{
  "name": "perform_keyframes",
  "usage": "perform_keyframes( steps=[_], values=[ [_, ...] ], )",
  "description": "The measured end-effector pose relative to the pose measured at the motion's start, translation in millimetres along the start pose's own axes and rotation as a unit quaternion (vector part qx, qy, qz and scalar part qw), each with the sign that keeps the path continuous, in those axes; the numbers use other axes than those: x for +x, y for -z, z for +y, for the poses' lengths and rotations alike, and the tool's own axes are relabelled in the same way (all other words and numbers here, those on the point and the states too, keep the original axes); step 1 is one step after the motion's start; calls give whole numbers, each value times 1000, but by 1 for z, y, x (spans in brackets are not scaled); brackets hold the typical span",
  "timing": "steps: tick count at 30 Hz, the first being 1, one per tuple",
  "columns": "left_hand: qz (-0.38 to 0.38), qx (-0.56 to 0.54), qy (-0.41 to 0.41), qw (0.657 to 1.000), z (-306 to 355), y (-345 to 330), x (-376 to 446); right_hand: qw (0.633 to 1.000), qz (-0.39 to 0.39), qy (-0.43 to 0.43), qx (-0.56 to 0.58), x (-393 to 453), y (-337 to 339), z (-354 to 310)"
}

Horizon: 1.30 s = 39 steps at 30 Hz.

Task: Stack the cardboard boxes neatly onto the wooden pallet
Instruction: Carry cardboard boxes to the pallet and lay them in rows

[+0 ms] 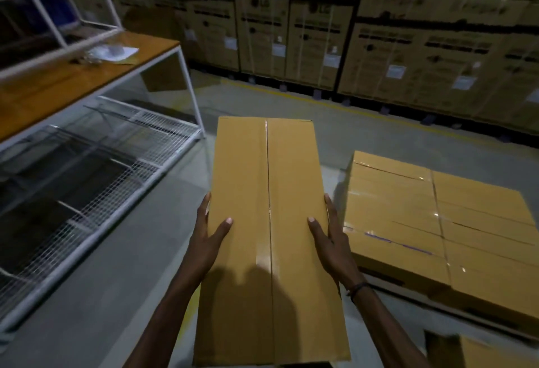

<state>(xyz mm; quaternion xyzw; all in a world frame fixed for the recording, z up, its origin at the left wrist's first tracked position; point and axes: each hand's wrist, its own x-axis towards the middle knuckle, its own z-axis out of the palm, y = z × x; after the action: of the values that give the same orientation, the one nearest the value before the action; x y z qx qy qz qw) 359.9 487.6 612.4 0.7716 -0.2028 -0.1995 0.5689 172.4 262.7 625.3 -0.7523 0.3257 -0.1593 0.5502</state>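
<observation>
I hold a long taped cardboard box (pixel 268 222) in front of me, above the floor, with its length pointing away from me. My left hand (pixel 208 236) presses its left side, thumb on the top face. My right hand (pixel 329 239) grips the right side the same way. To the right, a layer of similar boxes (pixel 443 222) lies packed side by side on a low pallet, of which only a dark edge (pixel 414 294) shows beneath them.
A white-framed workbench with a wooden top (pixel 73 76) and wire mesh shelf (pixel 96 192) stands at left. Tall stacked cartons (pixel 320 32) wall off the back behind a yellow floor line. Another box corner (pixel 490 353) shows at bottom right. Grey concrete floor (pixel 122 251) lies between.
</observation>
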Motion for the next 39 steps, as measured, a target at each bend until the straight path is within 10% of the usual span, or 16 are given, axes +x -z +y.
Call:
perform_keyframes(
  steps=[23, 39],
  values=[
    [-2, -6, -9, 1000, 55, 8, 455, 1000, 2, 13, 13, 452, -39, -74],
    [-134, 13, -25, 991, 81, -41, 831, 992, 121, -45, -1, 756, -45, -100]
  ],
)
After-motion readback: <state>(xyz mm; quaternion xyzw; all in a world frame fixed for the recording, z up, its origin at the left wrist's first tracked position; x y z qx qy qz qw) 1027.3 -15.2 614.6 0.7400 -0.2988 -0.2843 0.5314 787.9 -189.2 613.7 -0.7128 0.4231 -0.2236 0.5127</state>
